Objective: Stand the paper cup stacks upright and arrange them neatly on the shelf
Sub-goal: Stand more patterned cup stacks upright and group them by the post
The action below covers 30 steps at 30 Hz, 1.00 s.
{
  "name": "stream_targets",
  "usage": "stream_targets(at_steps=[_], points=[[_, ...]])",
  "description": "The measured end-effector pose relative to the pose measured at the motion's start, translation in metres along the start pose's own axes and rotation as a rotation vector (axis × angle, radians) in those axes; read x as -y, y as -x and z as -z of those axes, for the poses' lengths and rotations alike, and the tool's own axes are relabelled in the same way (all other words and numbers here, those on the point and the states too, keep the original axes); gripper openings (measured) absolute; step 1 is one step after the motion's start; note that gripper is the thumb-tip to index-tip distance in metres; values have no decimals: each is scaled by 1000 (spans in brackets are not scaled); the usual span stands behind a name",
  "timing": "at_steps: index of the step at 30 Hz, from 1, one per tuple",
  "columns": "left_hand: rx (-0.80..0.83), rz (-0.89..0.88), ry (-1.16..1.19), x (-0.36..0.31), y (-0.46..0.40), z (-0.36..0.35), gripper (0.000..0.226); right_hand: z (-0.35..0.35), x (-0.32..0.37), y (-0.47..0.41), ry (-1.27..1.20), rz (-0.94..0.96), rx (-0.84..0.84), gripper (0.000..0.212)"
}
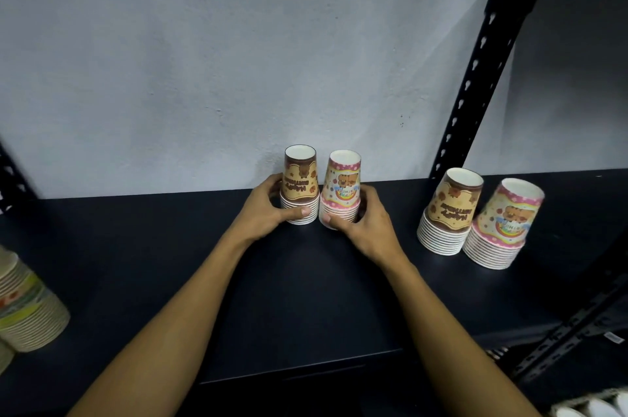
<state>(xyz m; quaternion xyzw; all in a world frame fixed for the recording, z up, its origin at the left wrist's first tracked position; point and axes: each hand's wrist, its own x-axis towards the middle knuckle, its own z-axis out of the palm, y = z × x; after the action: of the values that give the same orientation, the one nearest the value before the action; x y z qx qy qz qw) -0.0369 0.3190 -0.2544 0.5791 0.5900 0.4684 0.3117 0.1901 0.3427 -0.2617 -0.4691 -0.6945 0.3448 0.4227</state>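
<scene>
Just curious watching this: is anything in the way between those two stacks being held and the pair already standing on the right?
Nothing visible. The brown stack and pink stack have bare shelf between them and the right-hand pair.

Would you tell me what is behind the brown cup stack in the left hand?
Only the bare grey wall shows behind the brown cup stack. The left hand covers the shelf behind its base.

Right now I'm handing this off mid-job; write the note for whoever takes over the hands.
Left hand grips the brown cup stack; right hand grips the pink cup stack. Both stand rim-down, side by side at the back of the shelf.
Done: another brown stack and another pink stack stand to the right, paired.
Left: release the held pair; a pale stack at the left edge lies tilted and needs standing.
</scene>
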Motion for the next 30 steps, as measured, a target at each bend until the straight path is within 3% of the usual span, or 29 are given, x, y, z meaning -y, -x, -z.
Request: stream_targets(at_steps=[8, 17, 30], points=[[23, 1, 27, 0, 1, 0, 102, 0, -2, -2, -6, 10, 9, 79], [19, 0, 17, 5, -4, -1, 83, 1, -3, -6, 17, -17, 40, 80], [11, 25, -56, -1, 7, -2, 92, 2, 5, 7, 40, -14, 25, 77]])
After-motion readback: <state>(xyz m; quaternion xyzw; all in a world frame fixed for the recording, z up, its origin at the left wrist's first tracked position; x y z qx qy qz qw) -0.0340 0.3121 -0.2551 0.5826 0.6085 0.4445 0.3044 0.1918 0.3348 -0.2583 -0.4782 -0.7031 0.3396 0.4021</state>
